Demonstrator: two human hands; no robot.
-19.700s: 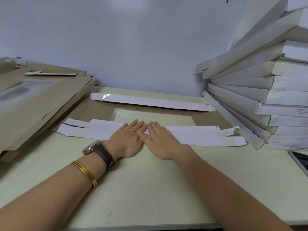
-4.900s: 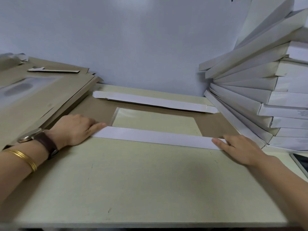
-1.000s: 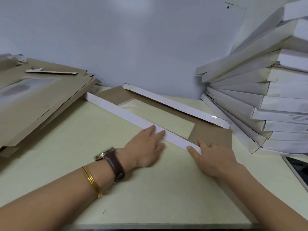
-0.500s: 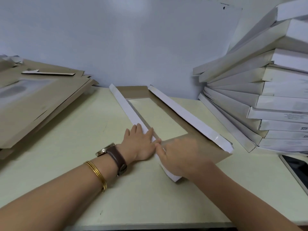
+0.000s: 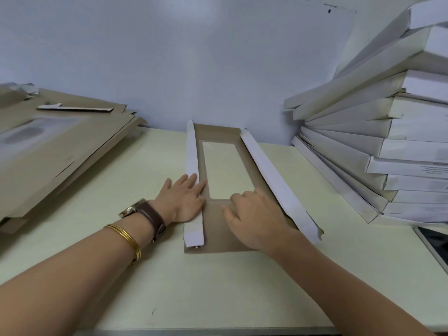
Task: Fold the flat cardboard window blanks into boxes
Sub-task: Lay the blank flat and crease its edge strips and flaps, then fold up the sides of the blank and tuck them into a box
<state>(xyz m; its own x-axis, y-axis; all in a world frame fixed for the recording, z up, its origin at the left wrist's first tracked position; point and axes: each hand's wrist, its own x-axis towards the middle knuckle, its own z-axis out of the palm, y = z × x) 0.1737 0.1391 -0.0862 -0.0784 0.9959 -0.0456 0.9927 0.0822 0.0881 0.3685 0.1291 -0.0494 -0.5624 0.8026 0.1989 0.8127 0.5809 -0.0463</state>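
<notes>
A half-folded window blank (image 5: 215, 235) lies lengthwise on the table, brown inside up, with a clear film window (image 5: 224, 168) in its middle. Its two long white side walls are folded inward: the left wall (image 5: 192, 154) and the right wall (image 5: 271, 173). My left hand (image 5: 181, 200) lies flat with straight fingers against the left wall's outer side. My right hand (image 5: 254, 212) rests palm down on the brown near panel, fingers loosely bent beside the window's near edge.
A pile of flat brown blanks (image 5: 48, 151) fills the left of the cream table (image 5: 218, 292). A leaning stack of folded white boxes (image 5: 378, 146) stands at the right. A tablet or phone (image 5: 434, 241) lies at the right edge. A pale wall runs behind.
The blank has been turned from crosswise to lengthwise, pointing away from me. My right hand went from the white side wall onto the brown panel; my left stays along the left wall.
</notes>
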